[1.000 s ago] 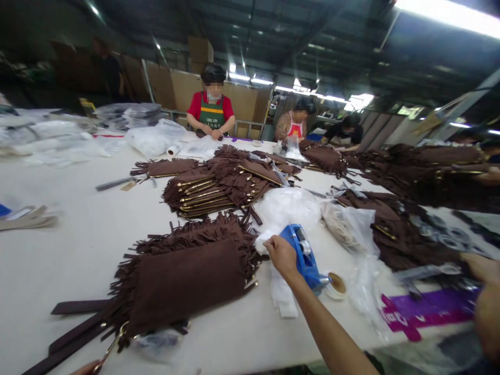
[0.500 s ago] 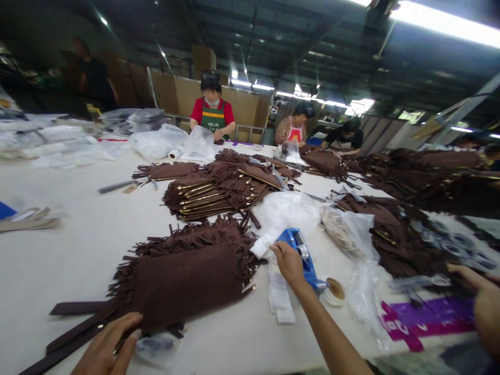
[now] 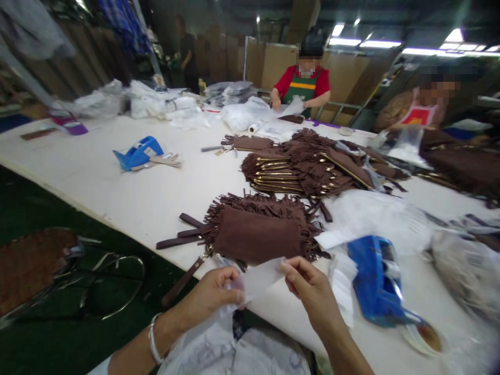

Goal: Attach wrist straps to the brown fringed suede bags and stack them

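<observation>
My left hand (image 3: 219, 291) is closed on the left end of a small translucent white sheet (image 3: 263, 279). With thumb and fingertips, my right hand (image 3: 308, 284) pinches the sheet's right end, so it stretches between both hands at the table's front edge. Just beyond lies a stack of dark brown fringed pouches (image 3: 258, 237), the top one flat with its plain side up. A brown wrist strap (image 3: 187, 281) with a gold clasp hangs over the edge beside my left hand. White folded strips (image 3: 342, 286) lie right of my right hand, next to a blue tape dispenser (image 3: 371, 281).
A pile of brown pouches with gold zips (image 3: 289, 166) lies farther back. Another blue dispenser (image 3: 140, 153) stands at the left. A tape roll (image 3: 425, 336) and a plastic bag (image 3: 464, 271) are at the right. A stool (image 3: 35, 271) stands left. Co-workers sit across the table.
The view has swung left. My right hand has left the blue dispenser and come to my left hand. Both hands now hold the translucent sheet; my left hand was at the pouch's lower corner.
</observation>
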`<act>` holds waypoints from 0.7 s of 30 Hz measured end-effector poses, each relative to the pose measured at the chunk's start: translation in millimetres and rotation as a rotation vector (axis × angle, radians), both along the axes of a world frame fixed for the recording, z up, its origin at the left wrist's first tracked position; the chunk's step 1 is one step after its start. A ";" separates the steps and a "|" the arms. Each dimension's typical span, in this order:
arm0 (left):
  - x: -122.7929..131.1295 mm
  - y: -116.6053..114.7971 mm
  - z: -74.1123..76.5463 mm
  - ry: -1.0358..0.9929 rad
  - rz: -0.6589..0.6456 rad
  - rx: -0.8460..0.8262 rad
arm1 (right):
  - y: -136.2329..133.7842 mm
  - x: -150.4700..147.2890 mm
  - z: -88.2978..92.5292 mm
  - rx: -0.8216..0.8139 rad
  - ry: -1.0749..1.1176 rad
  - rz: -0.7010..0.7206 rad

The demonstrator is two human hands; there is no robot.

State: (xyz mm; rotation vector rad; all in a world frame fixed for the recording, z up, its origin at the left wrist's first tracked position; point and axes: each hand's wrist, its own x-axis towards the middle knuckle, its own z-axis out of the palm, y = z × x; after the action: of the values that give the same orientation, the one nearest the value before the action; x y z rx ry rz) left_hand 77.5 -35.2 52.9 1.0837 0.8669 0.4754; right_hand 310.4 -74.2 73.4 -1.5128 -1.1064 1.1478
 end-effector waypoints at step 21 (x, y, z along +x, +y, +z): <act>-179.5 -75.7 -87.6 -0.009 0.489 -0.209 | -6.1 -239.5 -107.9 -0.060 -0.205 0.437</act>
State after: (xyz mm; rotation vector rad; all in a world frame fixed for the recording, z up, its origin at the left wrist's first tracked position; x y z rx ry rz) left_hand -102.0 -110.9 -34.8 0.6725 1.1515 0.7754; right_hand 70.9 -80.3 -34.5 -1.5008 -1.6121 1.3449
